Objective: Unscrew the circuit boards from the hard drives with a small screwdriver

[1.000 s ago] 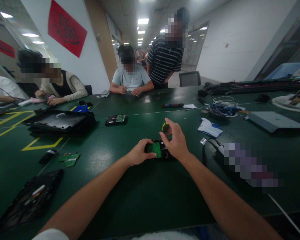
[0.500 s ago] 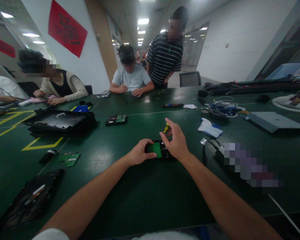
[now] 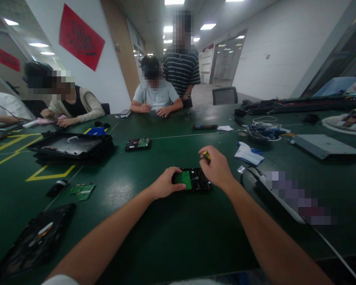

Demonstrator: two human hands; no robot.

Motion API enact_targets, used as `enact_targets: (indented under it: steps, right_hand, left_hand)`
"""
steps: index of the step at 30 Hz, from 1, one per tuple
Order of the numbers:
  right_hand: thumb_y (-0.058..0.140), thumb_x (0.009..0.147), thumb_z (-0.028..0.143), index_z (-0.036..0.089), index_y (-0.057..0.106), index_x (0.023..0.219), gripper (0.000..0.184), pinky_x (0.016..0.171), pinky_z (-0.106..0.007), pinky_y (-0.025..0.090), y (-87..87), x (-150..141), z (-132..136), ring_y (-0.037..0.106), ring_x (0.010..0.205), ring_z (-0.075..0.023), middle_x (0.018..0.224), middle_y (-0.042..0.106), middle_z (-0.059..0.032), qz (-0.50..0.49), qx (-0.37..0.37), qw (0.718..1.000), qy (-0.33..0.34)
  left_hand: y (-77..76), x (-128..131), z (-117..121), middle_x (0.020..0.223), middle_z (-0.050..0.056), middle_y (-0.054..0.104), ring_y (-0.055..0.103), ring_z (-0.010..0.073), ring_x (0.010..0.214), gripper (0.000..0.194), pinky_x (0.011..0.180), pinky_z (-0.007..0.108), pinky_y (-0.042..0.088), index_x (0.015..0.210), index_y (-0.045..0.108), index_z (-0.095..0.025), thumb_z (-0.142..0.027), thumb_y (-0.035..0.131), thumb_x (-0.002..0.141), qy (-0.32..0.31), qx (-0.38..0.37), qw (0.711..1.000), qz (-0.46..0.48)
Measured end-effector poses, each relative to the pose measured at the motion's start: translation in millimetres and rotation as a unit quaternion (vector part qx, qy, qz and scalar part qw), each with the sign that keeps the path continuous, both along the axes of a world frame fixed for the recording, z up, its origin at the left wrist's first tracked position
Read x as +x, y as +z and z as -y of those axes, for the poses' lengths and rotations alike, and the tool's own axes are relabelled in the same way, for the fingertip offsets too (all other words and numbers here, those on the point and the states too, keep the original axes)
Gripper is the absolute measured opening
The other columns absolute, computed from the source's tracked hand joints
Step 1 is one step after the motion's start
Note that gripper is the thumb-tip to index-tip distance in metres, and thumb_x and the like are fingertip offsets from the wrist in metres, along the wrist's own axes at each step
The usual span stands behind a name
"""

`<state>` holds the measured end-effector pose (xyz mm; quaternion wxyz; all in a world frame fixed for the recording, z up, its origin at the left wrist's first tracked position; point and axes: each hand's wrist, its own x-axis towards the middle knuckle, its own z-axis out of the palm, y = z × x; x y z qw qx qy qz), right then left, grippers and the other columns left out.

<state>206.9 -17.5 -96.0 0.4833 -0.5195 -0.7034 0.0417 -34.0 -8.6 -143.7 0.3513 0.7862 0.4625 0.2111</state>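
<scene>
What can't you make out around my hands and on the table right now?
- Head view: the tip of the yellow tool, hidden by the right hand.
- Head view: the left end of the drive, covered by the left hand.
- Head view: the far side of the white tray, cut off by the right edge.

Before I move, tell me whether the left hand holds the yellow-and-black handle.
No, the right hand holds that handle; the left hand grips the hard drive.
</scene>
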Motion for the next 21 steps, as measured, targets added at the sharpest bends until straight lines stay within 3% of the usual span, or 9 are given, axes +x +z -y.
enact_targets:
  steps: [5, 9, 13, 16, 18, 21]
  right_hand:
    - [0.06, 0.091, 0.021, 0.018, 0.068, 0.102, 0.013, 0.089, -0.037, 0.049, 16.2, -10.3, 4.3, 0.066, 0.097, -0.023, 0.103, 0.071, -0.0083, 0.139, -0.132, 0.978, 0.087]
    - [0.065, 0.093, 0.024, 0.017, 0.069, 0.113, 0.022, 0.091, -0.034, 0.048, 47.8, -7.2, 14.4, 0.067, 0.102, -0.022, 0.113, 0.073, -0.0089, 0.175, -0.154, 0.964, 0.13]
    - [0.069, 0.091, 0.028, 0.018, 0.069, 0.123, 0.033, 0.087, -0.033, 0.05, 64.4, -2.1, 31.5, 0.07, 0.099, -0.0238, 0.11, 0.076, -0.0086, 0.258, -0.25, 0.913, 0.194]
    - [0.073, 0.09, 0.03, 0.017, 0.067, 0.127, 0.04, 0.088, -0.036, 0.052, 50.2, -10.8, 49.3, 0.07, 0.107, -0.0283, 0.119, 0.073, -0.0124, 0.318, -0.294, 0.879, 0.2]
    - [0.074, 0.09, 0.03, 0.014, 0.06, 0.139, 0.053, 0.088, -0.039, 0.054, 32.8, -20.8, 60.1, 0.069, 0.11, -0.0319, 0.126, 0.07, -0.0167, 0.362, -0.316, 0.862, 0.164]
    - [0.063, 0.098, 0.031, 0.015, 0.055, 0.144, 0.05, 0.084, -0.04, 0.056, 10.1, -33.7, 68.6, 0.072, 0.105, -0.0315, 0.125, 0.07, -0.0167, 0.378, -0.303, 0.867, 0.116]
  left_hand:
    - [10.3, 1.6, 4.2, 0.142, 0.014, 0.056, 0.056, 0.0307, 0.126, 0.061, 0.109, 0.048, 0.046, 0.132, 0.057, -0.019, -0.043, 0.079, 0.079, -0.006, -0.002, 1.0, -0.012]
    - [6.9, 1.3, 2.9, 0.138, 0.014, 0.058, 0.058, 0.0311, 0.124, 0.062, 0.107, 0.048, 0.047, 0.131, 0.058, -0.019, -0.043, 0.079, 0.078, -0.009, 0.016, 1.0, -0.003]
    - [1.7, 1.2, 0.5, 0.14, 0.014, 0.058, 0.056, 0.0315, 0.127, 0.063, 0.11, 0.049, 0.045, 0.13, 0.059, -0.02, -0.045, 0.081, 0.077, -0.002, 0.015, 1.0, 0.003]
    - [1.2, 1.7, -0.3, 0.14, 0.014, 0.058, 0.056, 0.0315, 0.129, 0.06, 0.112, 0.049, 0.044, 0.127, 0.06, -0.02, -0.043, 0.082, 0.076, -0.003, 0.017, 1.0, 0.01]
    - [0.9, 1.9, -0.8, 0.14, 0.014, 0.058, 0.055, 0.0313, 0.13, 0.059, 0.113, 0.048, 0.043, 0.126, 0.061, -0.02, -0.042, 0.082, 0.076, -0.005, 0.024, 1.0, 0.012]
    - [-1.3, 1.5, -1.9, 0.14, 0.014, 0.058, 0.055, 0.0307, 0.13, 0.06, 0.113, 0.048, 0.042, 0.127, 0.061, -0.02, -0.042, 0.082, 0.076, -0.005, 0.029, 0.999, 0.016]
